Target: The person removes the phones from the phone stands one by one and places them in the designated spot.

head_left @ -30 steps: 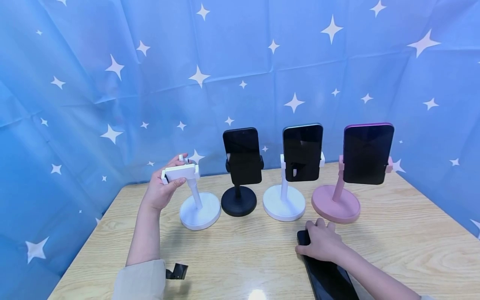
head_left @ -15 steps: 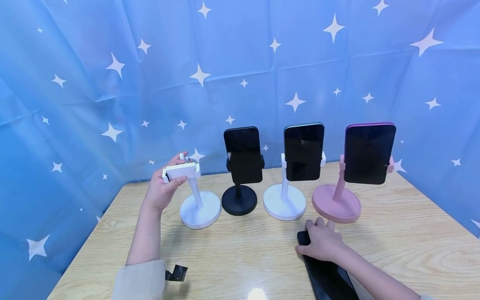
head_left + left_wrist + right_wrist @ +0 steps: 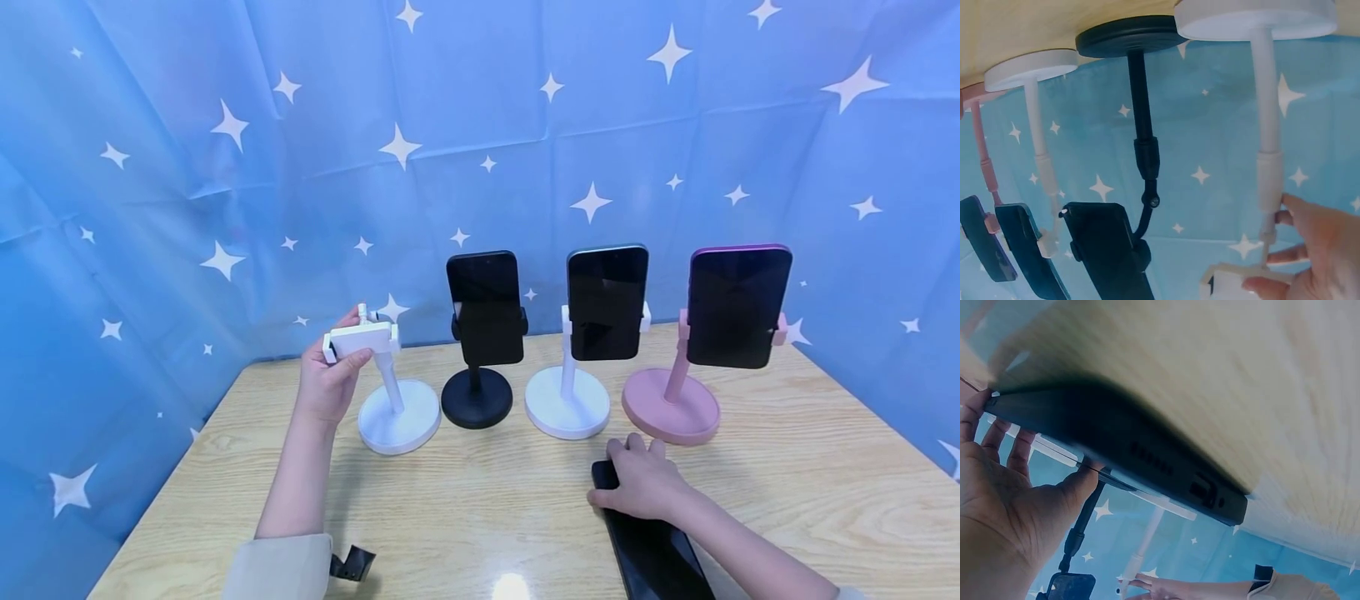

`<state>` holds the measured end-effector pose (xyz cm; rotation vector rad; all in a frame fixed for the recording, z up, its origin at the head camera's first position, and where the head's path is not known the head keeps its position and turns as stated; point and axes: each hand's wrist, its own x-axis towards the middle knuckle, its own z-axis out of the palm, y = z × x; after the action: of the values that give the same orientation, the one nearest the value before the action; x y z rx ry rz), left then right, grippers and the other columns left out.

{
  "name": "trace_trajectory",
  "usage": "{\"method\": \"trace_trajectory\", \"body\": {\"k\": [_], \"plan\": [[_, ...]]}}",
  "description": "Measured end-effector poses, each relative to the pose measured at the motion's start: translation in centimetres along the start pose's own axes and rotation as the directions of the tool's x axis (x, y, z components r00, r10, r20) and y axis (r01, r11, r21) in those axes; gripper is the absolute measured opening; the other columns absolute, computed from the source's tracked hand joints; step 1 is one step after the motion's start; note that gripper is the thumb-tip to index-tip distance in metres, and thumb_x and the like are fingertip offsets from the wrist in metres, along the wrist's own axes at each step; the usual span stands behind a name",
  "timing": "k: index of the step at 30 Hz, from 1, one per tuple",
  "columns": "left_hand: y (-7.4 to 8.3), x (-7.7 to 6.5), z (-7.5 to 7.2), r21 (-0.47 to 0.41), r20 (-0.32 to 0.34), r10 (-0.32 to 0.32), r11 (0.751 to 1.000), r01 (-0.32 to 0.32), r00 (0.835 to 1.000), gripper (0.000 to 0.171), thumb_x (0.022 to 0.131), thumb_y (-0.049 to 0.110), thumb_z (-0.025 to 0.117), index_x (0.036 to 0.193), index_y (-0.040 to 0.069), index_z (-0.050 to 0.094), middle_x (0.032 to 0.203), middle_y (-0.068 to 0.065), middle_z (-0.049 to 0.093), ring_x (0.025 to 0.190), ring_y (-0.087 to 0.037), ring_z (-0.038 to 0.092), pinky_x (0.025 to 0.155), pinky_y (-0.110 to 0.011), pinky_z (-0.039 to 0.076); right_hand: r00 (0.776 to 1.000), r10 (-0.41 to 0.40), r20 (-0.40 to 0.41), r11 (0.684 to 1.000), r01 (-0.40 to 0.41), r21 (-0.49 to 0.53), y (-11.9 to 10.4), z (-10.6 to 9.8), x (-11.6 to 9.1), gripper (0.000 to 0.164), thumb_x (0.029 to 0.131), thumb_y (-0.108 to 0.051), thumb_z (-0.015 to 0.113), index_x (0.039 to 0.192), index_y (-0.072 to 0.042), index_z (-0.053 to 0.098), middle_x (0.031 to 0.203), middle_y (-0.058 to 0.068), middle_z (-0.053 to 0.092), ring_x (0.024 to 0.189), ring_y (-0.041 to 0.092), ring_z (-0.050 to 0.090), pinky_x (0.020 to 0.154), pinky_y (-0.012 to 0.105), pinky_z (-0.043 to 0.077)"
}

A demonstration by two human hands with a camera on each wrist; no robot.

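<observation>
Black phone [image 3: 654, 550], round-cornered, leftmost white stand [image 3: 391, 387], round-based, slim-stemmed

I'm seeing lt-blue cloth [image 3: 480, 83] hanging bhnd the pale wood-grain table [image 3: 465, 492] & along its sides, creasing in folds, w/ white 4-pt. stars [image 3: 400, 147] dotting it; a bright glare spot [image 3: 512, 587] is shining on the near side.

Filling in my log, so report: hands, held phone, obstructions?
Left hand pinching bare holder of leftmost white stand. Right hand gripping black phone, outside any stand. Loaded black stand close beside white stand, possibly in the way.
</observation>
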<state>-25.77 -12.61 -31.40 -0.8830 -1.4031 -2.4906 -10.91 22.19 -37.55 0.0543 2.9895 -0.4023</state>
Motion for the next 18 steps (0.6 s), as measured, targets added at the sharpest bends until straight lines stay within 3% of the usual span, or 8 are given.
{"method": "trace_trajectory", "body": {"k": [3, 9, 13, 18], "plan": [[-0.1, -0.2, 0.1, 0.004, -0.039, 0.002, 1.000, -0.001, 0.999, 0.051, 0.074, -0.024, 0.051, 0.099, 0.016, 0.070, 0.119, 0.002, 0.060, 0.113, -0.015, 0.052, 0.094, -0.025, 0.042, 1.000, -0.010, 0.011, 1.000, 0.010, 0.002, 0.1, -0.1, 0.0, 0.069, 0.066, -0.048, 0.075, 0.108, 0.003, 0.056, 0.094, 0.018, 0.049, 0.082, 0.035, 0.041, 0.059, 0.043, 0.044], [-0.4, -1.0, 0.3, 0.035, -0.131, -0.001, 0.999, 0.006, 0.991, 0.050, 0.077, -0.025, 0.046, 0.094, 0.015, 0.071, 0.097, 0.000, 0.067, 0.094, -0.013, 0.061, 0.088, -0.026, 0.046, 0.998, -0.048, 0.033, 0.999, 0.047, 0.016, 0.3, -0.4, 0.2, 0.066, 0.067, -0.048, 0.074, 0.107, 0.002, 0.057, 0.098, 0.020, 0.051, 0.085, 0.038, 0.044, 0.063, 0.046, 0.046], [-0.8, -1.6, 0.4, 0.080, -0.226, -0.134, 0.985, 0.156, 0.965, 0.044, 0.082, -0.019, 0.047, 0.082, 0.018, 0.071, 0.083, 0.002, 0.069, 0.085, -0.011, 0.064, 0.083, -0.030, 0.050, 0.997, -0.066, 0.036, 0.998, 0.065, 0.027, 0.4, -0.8, 0.1, 0.063, 0.068, -0.046, 0.074, 0.105, 0.002, 0.058, 0.097, 0.021, 0.052, 0.086, 0.039, 0.045, 0.066, 0.048, 0.046], [-1.3, -1.9, 1.4, 0.186, -0.318, -0.276, 0.920, 0.345, 0.907, 0.034, 0.086, -0.007, 0.054, 0.071, 0.021, 0.068, 0.075, 0.006, 0.068, 0.083, -0.010, 0.064, 0.085, -0.038, 0.049, 0.997, -0.060, 0.043, 0.998, 0.058, 0.028, 0.3, -1.0, 0.2, 0.059, 0.070, -0.044, 0.074, 0.105, 0.001, 0.059, 0.097, 0.019, 0.054, 0.085, 0.038, 0.048, 0.064, 0.049, 0.047]]}}
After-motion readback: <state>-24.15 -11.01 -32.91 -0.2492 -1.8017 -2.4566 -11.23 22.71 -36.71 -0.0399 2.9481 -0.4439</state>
